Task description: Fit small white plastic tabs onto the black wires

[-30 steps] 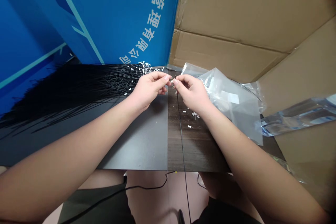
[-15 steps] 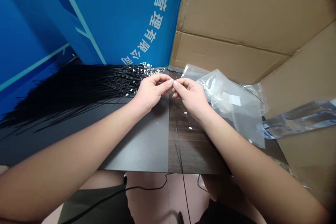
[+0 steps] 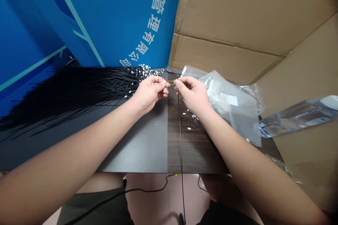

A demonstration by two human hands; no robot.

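Observation:
My left hand [image 3: 149, 93] and my right hand [image 3: 191, 95] meet above the far edge of the table, their fingertips pinching a small ring-shaped loop of thin wire [image 3: 171, 82] from either side. A thin black cord [image 3: 180, 137] runs down from below my right hand, across the wood-grain board [image 3: 200, 151], and over the table's front edge. Several small white pieces [image 3: 191, 116] lie just below my right hand. A dense mass of thin black cable ties [image 3: 79, 93] spreads out to the left of my left hand.
A heap of small white pieces [image 3: 144, 71] sits at the far end of the black ties. A clear plastic bag [image 3: 232, 109] lies to the right. Cardboard sheets [image 3: 237, 17] and a blue printed banner [image 3: 118, 14] stand behind the table. A black cable [image 3: 148, 190] crosses the floor.
My fingertips have drawn slightly apart, and a small loop now shows between them. The plastic bag and the black cord have shifted only slightly.

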